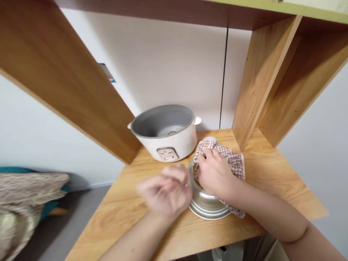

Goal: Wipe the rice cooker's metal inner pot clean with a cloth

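Note:
A metal inner pot (206, 204) lies upside down on the wooden shelf (130, 203), its rim on the board. My right hand (214, 172) presses a brown-and-white checked cloth (235, 163) onto the pot's base, fingers curled on the cloth. My left hand (167, 192) hovers just left of the pot, smeared by motion, so its fingers are unclear. Behind them stands a white rice cooker body (165, 132), open and empty, its control panel facing me.
Slanting wooden panels (62, 76) rise at left and right (261, 79) of the shelf, with a white wall behind. A black cable (223, 79) runs down the wall. At the lower left, off the shelf, lies patterned fabric (24, 203) on a teal surface.

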Available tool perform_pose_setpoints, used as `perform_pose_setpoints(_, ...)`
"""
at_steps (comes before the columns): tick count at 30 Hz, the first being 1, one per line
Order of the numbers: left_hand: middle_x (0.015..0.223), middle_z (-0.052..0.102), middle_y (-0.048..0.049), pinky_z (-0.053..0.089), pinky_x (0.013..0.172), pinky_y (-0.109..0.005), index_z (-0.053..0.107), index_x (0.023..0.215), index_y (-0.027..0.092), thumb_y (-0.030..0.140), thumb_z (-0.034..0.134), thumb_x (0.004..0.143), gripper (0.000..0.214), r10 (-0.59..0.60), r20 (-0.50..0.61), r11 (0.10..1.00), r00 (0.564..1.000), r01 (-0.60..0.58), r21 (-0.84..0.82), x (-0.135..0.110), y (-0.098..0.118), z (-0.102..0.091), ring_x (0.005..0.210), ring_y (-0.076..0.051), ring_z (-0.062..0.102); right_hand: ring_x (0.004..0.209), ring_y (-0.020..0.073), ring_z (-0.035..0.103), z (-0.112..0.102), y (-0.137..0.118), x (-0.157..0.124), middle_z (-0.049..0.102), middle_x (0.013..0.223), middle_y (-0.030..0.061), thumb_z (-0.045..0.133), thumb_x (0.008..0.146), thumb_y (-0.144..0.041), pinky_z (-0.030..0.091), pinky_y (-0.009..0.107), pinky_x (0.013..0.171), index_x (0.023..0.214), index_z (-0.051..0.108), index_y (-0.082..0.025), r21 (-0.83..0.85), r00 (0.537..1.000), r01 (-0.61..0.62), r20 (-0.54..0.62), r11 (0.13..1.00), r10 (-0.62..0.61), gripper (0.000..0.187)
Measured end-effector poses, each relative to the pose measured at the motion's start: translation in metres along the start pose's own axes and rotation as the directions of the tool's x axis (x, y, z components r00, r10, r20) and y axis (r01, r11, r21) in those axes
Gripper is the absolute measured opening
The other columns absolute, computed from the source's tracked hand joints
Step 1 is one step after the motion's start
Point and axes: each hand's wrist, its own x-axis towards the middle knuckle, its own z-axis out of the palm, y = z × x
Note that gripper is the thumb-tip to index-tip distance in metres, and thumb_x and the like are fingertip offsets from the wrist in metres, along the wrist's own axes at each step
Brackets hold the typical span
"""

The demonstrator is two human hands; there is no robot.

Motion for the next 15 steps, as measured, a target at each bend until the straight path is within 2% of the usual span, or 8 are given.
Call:
perform_pose_setpoints(1,0.090,0.068,-0.0023,0.056,0.069,-0.028,0.063,0.104,0.019,0.037,0.068,0.093,0.022,0.013,0.010,0.999,1.000,-0.013,0.040,0.002,-0.003,0.000,0.075,-0.014,0.064,0.104,0.0298,0.058,0.000,-0.001,0.000,0.064,0.109,0.0154,0.050,0.091,-0.024,0.050,0.040,0.082,0.111,0.064,-0.016,0.001,1.000,-0.010,0.017,1.000,0.010,0.026)
perform_pose_setpoints(3,0.061,0.055,0.0059,0.045,0.055,-0.019,0.054,0.086,0.020,0.039,0.071,0.091,0.026,0.001,0.015,0.991,1.000,-0.003,0.134,0.006,-0.010,0.000,0.054,-0.009,0.051,0.102,0.0293,0.060,0.000,-0.002,0.000,0.065,0.107,0.0157,0.049,0.092,-0.025,0.050,0.039,0.080,0.111,0.064,-0.015,-0.001,0.999,-0.015,0.045,1.000,0.015,0.026)
perform_pose_setpoints(7,0.056,0.044,0.0081,0.030,0.045,-0.019,0.048,0.084,0.022,0.050,0.059,0.097,0.033,-0.129,-0.014,0.956,0.992,0.128,0.265,0.008,-0.020,-0.005,0.047,-0.009,0.038,0.101,0.0291,0.060,0.005,-0.001,0.001,0.066,0.106,0.0147,0.049,0.093,-0.027,0.049,0.038,0.080,0.111,0.064,-0.015,-0.002,1.000,0.015,0.013,1.000,-0.015,0.027)
perform_pose_setpoints(11,0.055,0.036,0.0072,0.028,0.047,-0.024,0.044,0.070,0.022,0.060,0.051,0.097,0.047,-0.260,-0.010,0.898,0.966,0.245,0.365,0.009,-0.026,-0.018,0.048,-0.010,0.030,0.105,0.0304,0.056,0.009,0.002,0.000,0.063,0.108,0.0149,0.049,0.092,-0.023,0.046,0.041,0.088,0.109,0.065,-0.016,-0.030,0.998,0.054,-0.024,0.998,-0.055,0.025)
perform_pose_setpoints(15,0.054,0.037,0.0049,0.030,0.052,-0.027,0.042,0.057,0.021,0.064,0.059,0.089,0.056,-0.368,0.032,0.833,0.929,0.314,0.456,0.013,-0.035,-0.026,0.054,-0.013,0.033,0.105,0.0299,0.054,0.010,0.002,0.000,0.062,0.107,0.0155,0.047,0.093,-0.022,0.043,0.042,0.092,0.106,0.065,-0.015,-0.041,0.995,0.092,-0.026,0.995,-0.093,0.024)
